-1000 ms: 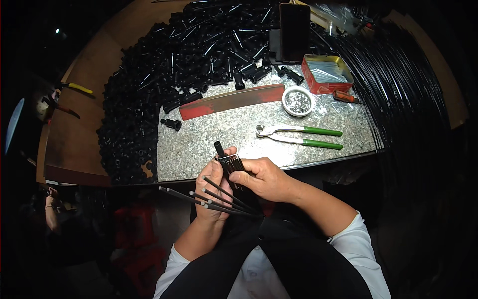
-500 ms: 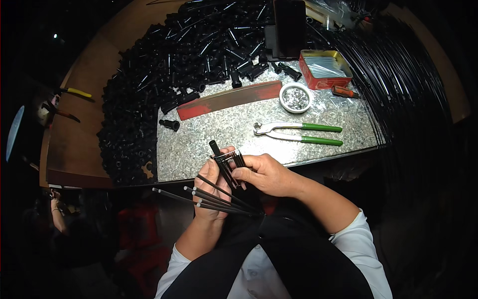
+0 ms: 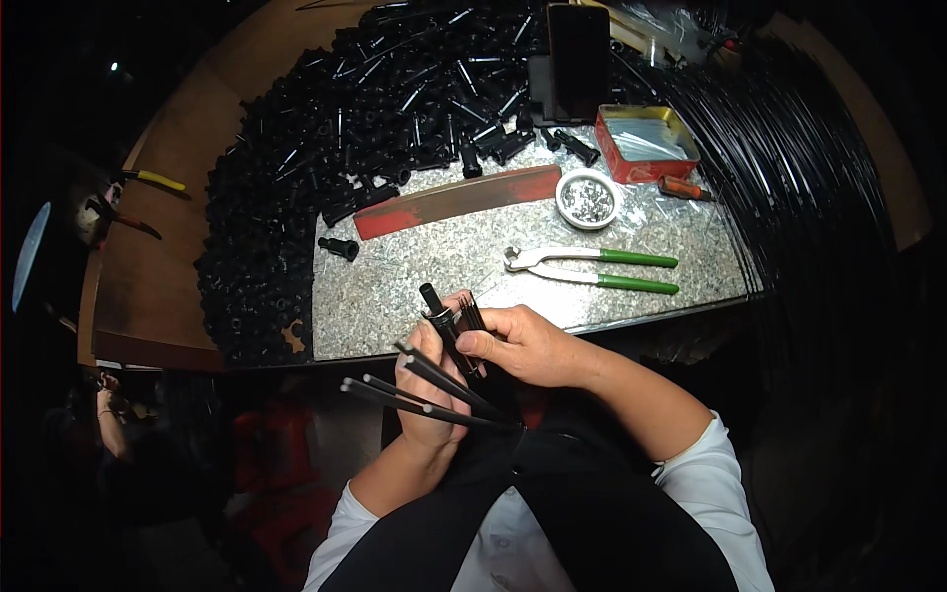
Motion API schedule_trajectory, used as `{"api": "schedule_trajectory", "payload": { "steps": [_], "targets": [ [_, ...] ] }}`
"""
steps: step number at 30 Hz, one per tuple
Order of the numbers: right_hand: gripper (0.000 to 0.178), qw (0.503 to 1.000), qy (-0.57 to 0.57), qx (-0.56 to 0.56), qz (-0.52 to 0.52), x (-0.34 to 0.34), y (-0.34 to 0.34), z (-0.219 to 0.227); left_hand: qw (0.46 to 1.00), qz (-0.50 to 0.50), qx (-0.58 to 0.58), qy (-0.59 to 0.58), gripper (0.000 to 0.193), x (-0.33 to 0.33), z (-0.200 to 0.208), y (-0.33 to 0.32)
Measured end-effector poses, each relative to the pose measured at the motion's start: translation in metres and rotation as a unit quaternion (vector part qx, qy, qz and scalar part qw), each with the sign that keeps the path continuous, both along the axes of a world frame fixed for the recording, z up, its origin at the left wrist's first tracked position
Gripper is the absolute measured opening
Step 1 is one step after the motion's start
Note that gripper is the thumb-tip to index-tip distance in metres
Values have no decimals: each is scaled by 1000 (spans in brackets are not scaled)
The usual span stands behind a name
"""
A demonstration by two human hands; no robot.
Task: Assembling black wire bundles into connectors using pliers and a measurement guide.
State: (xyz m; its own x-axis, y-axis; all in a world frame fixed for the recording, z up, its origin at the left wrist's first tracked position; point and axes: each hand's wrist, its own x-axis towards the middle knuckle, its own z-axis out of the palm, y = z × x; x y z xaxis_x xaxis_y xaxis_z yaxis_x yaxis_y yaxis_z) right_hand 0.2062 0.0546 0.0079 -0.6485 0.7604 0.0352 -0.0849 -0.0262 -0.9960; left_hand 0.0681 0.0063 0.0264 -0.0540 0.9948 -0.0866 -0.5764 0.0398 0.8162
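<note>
Just off the front edge of the stone slab, both my hands hold a black part with a short tube [image 3: 432, 300] and thin ribs, which looks like part of an umbrella frame. My left hand [image 3: 424, 400] is closed round its left side, fingers partly hidden behind it. My right hand [image 3: 525, 345] pinches a row of thin dark ribs [image 3: 472, 316] between thumb and fingers. Several black rods [image 3: 385, 387] with pale tips fan out to the left, in front of my left wrist. Nearest on the slab lie end-cutting pliers [image 3: 592, 267] with green handles.
A large heap of black plastic tubular pieces [image 3: 326, 128] covers the back left. A red worn bar [image 3: 459, 200], a white bowl [image 3: 589, 198] of small metal bits, a red tin [image 3: 646, 145] of pale strips and an orange-handled tool [image 3: 684, 187] lie beyond. Long black rods [image 3: 789, 148] pile at right.
The black rods below have swung slightly right and bunched differently. My left hand has shifted a little right, with the ribs drawn closer to the tube. My right hand stays nearly in place.
</note>
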Motion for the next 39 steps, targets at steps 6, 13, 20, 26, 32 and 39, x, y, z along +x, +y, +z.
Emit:
{"api": "schedule_trajectory", "payload": {
  "steps": [6,13,20,26,32,39],
  "targets": [
    [28,988,-114,108,-17,4,-6,30,999,-8,47,16,36,4,4,-3],
    [24,960,-198,194,39,15,-1,29,994,-84,28,-62,31,-4,4,0],
    [5,804,-404,390,-196,71,71,83,964,-196,62,-168,40,-21,-5,10],
    [13,595,-564,528,-220,99,158,60,975,-173,55,-125,43,-17,-14,16],
    [11,556,-661,478,-159,85,172,50,986,-128,40,-98,42,-15,-14,23],
    [50,855,-358,303,-222,21,111,103,982,-130,25,-134,41,-19,-17,24]
  ]
}}
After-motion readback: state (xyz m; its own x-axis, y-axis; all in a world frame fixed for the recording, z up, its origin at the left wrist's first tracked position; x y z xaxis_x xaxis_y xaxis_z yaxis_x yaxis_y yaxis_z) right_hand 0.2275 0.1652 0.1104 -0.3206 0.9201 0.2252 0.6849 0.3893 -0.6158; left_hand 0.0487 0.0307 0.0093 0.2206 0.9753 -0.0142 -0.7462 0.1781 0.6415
